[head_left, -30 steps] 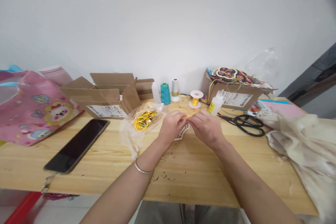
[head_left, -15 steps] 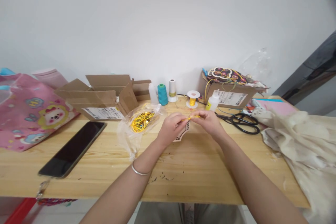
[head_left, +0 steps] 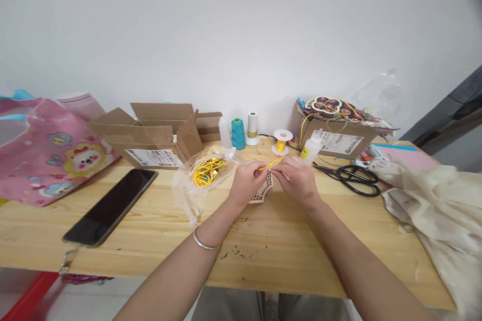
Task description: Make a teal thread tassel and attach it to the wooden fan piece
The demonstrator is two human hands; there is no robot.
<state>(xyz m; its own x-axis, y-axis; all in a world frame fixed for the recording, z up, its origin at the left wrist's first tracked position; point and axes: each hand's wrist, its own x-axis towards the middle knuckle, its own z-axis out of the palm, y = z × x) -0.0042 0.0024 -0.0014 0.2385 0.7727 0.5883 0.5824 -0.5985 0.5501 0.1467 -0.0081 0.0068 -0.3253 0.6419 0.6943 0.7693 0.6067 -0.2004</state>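
Above the middle of the table, my left hand [head_left: 246,180] is closed, thumb and fingers pinching a yellow cord [head_left: 274,162]. Close beside it, my right hand [head_left: 296,179] is also closed in a pinch at the cord, near the top of a thin cut-out wooden piece [head_left: 259,196]. That pale piece has a lattice pattern and a scalloped edge, and it hangs just below the fingertips, partly covered by my left hand. The fingers hide where the cord meets the wood.
Left are a phone [head_left: 111,206], a pink bag [head_left: 48,155], an open cardboard box [head_left: 146,135] and a plastic bag of yellow cord [head_left: 206,171]. Behind stand a teal thread cone [head_left: 238,134], a yellow spool [head_left: 281,144] and a bottle [head_left: 312,146]. Black scissors [head_left: 357,179] and beige cloth [head_left: 433,210] lie right.
My right hand has shifted from a stretched pinch on the cord to a lower pinch near the wooden piece. The cord now slants up in a loop. The whole view has shifted slightly.
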